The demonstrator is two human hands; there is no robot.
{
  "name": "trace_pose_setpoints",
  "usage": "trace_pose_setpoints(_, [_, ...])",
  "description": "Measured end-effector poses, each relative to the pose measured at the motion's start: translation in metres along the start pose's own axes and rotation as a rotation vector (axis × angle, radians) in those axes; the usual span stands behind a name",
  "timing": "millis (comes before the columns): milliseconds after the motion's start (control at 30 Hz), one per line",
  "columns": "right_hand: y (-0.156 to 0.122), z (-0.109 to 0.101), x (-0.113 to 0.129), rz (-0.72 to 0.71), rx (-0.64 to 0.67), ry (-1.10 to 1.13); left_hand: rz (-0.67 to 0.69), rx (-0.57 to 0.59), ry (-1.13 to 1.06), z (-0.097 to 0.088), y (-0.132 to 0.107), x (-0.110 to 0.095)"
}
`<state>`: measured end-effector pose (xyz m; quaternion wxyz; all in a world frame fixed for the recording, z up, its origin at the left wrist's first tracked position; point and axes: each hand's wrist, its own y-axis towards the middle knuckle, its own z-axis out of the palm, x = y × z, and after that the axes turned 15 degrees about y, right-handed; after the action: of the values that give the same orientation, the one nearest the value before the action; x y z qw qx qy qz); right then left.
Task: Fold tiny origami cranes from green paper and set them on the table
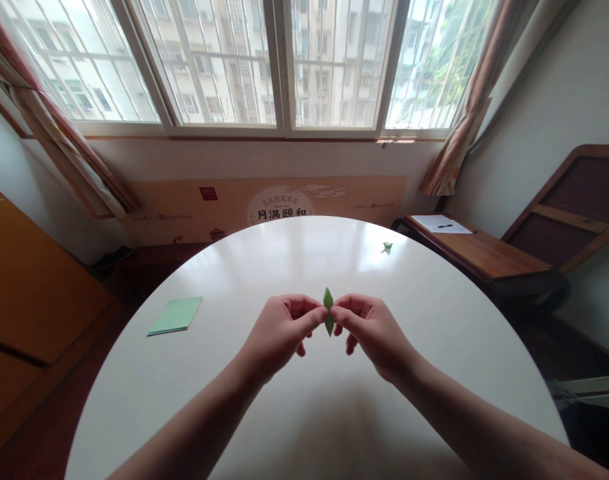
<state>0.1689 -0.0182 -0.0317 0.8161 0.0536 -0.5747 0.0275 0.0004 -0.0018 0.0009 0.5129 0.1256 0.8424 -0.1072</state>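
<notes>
Folded green paper (328, 311) upright, left hand (279, 333) grip pinched on it from 9 o'clock, right hand (372, 330) grip pinched from 3 o'clock

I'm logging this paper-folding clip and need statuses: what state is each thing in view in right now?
green folded paper: narrow, upright, pinched between both hands above the table.
left hand: shut on the green folded paper.
right hand: shut on it too.
green sheets: stacked flat on the table, untouched.
small green figure: folded, resting alone on the table.
curtains: drawn aside.
</notes>
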Motion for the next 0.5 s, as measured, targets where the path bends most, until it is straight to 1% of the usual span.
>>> trace_pose_setpoints(233, [-0.0013, 0.0022, 0.0007, 0.026, 0.012, -0.015, 0.069, -0.013, 0.032, -0.0003, 0.0002, 0.0035])
trace_pose_setpoints(500, [0.0001, -0.0003, -0.0008, -0.013, 0.042, 0.020, 0.060, 0.017, 0.072, -0.0024, -0.0006, 0.0008])
